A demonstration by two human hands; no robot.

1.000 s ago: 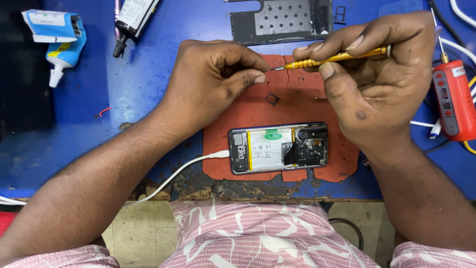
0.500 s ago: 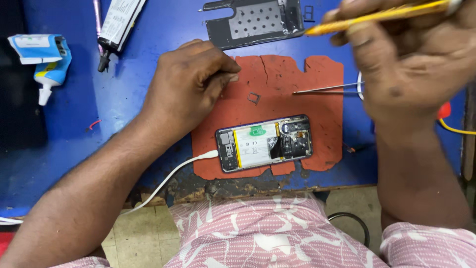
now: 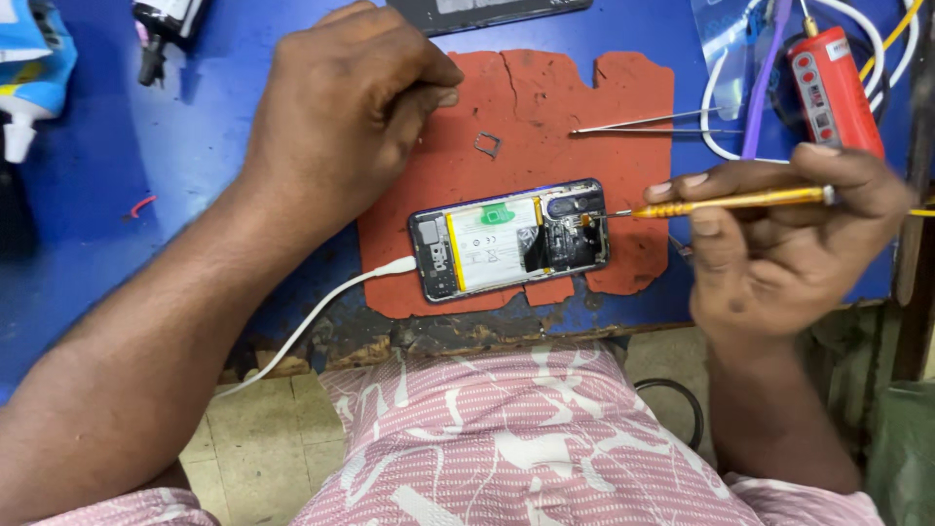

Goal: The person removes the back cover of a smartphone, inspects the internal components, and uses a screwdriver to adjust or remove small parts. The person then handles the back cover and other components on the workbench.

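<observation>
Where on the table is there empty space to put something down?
Bare blue tabletop lies left of the left hand, beside the blue-and-white glue bottle. The cracked orange rubber mat is bare above the metal tweezers. It is crowded around the red tool and white cables.

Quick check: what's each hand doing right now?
Left hand: loosely curled, resting on the red mat, holding nothing that can be seen.
Right hand: closed on a yellow screwdriver, its tip at the opened phone.
</observation>
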